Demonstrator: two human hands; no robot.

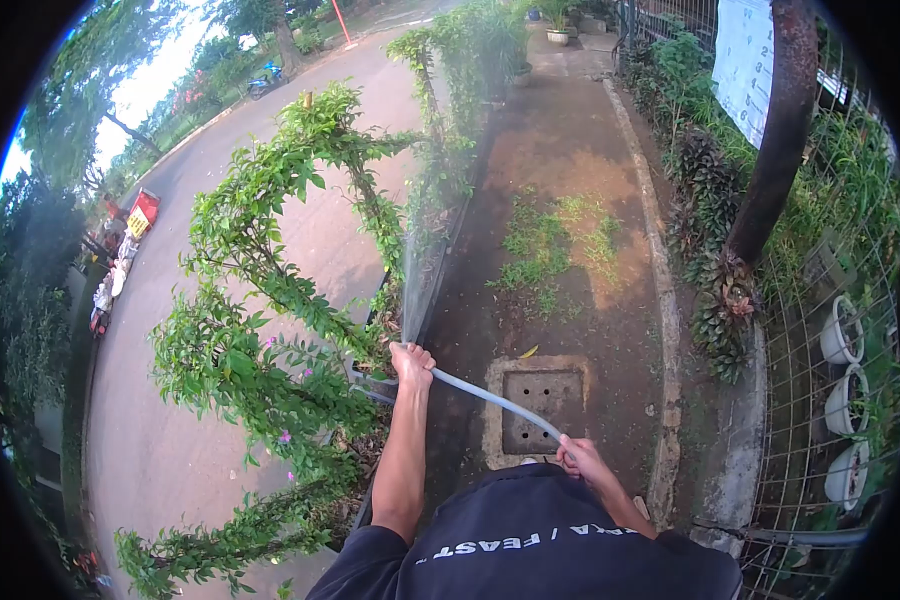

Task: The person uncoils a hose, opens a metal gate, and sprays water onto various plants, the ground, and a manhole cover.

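Note:
My left hand (pixel 411 364) is closed around the front end of a light grey garden hose (pixel 500 402). From that end a fan of water spray (pixel 422 270) shoots forward over the planted strip. My right hand (pixel 582 460) grips the same hose further back, close to my dark shirt (pixel 530 530). Between the two hands the hose sags in a gentle curve above a square drain cover (pixel 542 412). Just left of my left hand grows a leafy shrub (pixel 280 270) trained into arches, with a few pink flowers low down.
A paved road (pixel 200 370) runs along the left, with a loaded cart (pixel 120 250) at its far side. Wet ground with a grass patch (pixel 555 245) stretches ahead. On the right stand a leaning trunk (pixel 785 130), a wire fence (pixel 790 430) and white pots (pixel 843 335).

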